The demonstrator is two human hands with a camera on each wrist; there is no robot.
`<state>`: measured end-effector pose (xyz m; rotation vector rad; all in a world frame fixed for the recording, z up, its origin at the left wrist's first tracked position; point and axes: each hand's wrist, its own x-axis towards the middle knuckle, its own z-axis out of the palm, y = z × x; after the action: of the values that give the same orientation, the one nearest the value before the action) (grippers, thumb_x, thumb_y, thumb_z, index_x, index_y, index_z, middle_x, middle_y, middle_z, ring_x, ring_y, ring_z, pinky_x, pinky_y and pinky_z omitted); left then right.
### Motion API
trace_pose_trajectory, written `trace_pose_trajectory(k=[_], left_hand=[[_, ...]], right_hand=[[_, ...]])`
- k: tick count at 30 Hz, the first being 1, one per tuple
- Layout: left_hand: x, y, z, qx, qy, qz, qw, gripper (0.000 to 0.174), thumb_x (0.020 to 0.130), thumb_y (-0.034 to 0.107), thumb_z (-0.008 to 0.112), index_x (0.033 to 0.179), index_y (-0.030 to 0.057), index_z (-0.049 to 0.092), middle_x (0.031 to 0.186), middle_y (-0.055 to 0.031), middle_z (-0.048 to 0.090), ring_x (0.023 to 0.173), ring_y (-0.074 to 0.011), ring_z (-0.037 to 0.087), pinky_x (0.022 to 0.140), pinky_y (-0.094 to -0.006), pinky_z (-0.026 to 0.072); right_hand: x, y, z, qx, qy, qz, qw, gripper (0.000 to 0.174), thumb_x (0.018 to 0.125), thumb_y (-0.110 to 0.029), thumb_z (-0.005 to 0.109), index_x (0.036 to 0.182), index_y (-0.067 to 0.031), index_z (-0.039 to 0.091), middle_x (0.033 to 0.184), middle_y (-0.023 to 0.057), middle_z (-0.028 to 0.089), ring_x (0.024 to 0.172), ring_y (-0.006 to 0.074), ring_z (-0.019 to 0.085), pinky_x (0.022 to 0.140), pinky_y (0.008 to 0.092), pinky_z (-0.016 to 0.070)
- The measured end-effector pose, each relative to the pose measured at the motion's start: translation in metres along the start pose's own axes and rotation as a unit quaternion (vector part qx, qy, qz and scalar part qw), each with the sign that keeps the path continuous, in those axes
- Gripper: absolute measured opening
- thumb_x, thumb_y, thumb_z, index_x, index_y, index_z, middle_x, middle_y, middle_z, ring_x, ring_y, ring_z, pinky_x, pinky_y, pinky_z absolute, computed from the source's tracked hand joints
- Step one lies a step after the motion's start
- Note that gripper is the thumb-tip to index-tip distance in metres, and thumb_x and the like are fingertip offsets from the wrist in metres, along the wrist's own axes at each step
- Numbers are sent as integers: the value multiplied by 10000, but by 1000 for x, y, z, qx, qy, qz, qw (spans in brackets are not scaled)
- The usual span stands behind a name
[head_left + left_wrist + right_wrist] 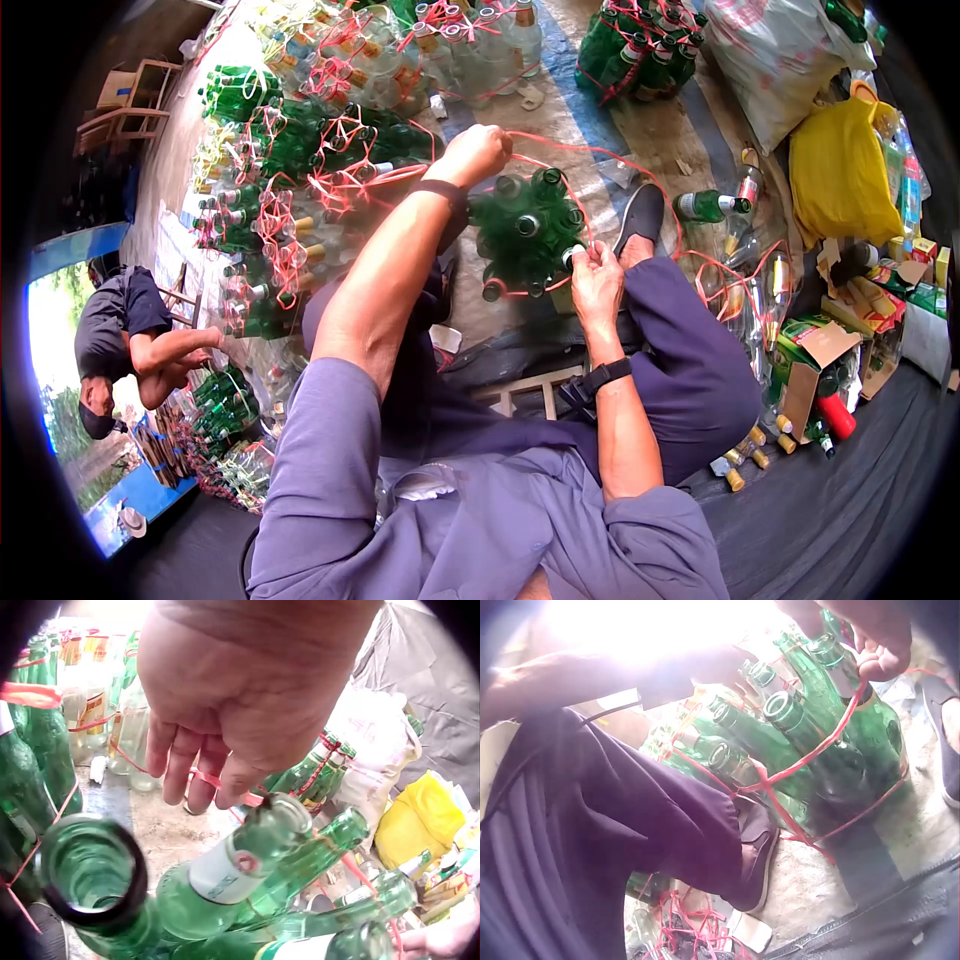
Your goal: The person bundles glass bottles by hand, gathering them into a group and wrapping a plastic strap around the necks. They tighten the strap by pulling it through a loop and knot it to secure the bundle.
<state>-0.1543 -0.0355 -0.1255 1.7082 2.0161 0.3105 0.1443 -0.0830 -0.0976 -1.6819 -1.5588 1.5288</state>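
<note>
A cluster of green glass bottles (pixel 528 228) stands upright on the floor between the person's legs. Red plastic string (pixel 784 774) runs round these bottles and crosses itself at their near side in the right wrist view. Beyond the cluster, the left hand (pixel 478 157) is raised with curled fingers and grips the string, which trails off to the right. In the left wrist view its fingertips (pixel 201 796) have the string across them, above the bottle mouths. At the cluster's near right, the right hand (pixel 598 285) pinches string beside a bottle neck (pixel 572 257).
Tied bottle bundles (pixel 350 140) fill the left and back. At right lie loose bottles (pixel 708 206), a yellow bag (pixel 840 170), a white sack (pixel 775 65) and an opened carton (pixel 815 370). Another person (pixel 125 330) sits at far left. A shoe (pixel 640 215) stands close beside the cluster.
</note>
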Motion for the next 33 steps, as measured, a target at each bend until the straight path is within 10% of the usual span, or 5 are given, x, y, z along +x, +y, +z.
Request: trace_pose_trajectory(k=[6, 8, 14, 19, 33], left_hand=[[-42, -5, 0, 25, 0, -112, 993, 210, 866, 257, 588, 914, 164, 769, 897, -151, 729, 863, -358, 705, 786, -443, 564], [-58, -15, 5, -3, -10, -115, 993, 221, 872, 291, 605, 918, 136, 756, 899, -164, 725, 864, -363, 702, 774, -451, 562], [-97, -33, -7, -44, -15, -145, 988, 293, 910, 294, 651, 880, 10, 720, 786, -210, 684, 751, -370, 686, 696, -444, 530], [-124, -33, -8, 2, -33, -225, 974, 250, 877, 323, 626, 869, 99, 738, 872, -181, 718, 877, -382, 693, 793, -488, 545], [-193, -1, 39, 24, 116, -9, 993, 147, 789, 158, 630, 878, 75, 711, 884, -144, 713, 939, -356, 645, 815, -475, 528]], right_hand=[[4, 11, 7, -69, 29, -62, 995, 404, 886, -269, 673, 1149, 37, 657, 814, 78, 675, 711, 154, 617, 687, 319, 505], [2, 2, 8, -59, 41, -59, 996, 315, 849, -258, 693, 970, 28, 640, 758, 164, 628, 702, 337, 612, 698, 441, 487], [6, 11, 14, -86, 55, -80, 992, 325, 839, -282, 703, 974, 11, 664, 767, 174, 627, 746, 364, 615, 712, 457, 480], [6, 8, 13, -111, 52, -90, 988, 334, 840, -293, 706, 1000, 0, 681, 816, 195, 666, 799, 380, 647, 747, 468, 495], [7, 20, 21, -125, 66, -134, 981, 366, 835, -329, 715, 974, 7, 677, 894, 253, 687, 878, 439, 649, 802, 507, 489]])
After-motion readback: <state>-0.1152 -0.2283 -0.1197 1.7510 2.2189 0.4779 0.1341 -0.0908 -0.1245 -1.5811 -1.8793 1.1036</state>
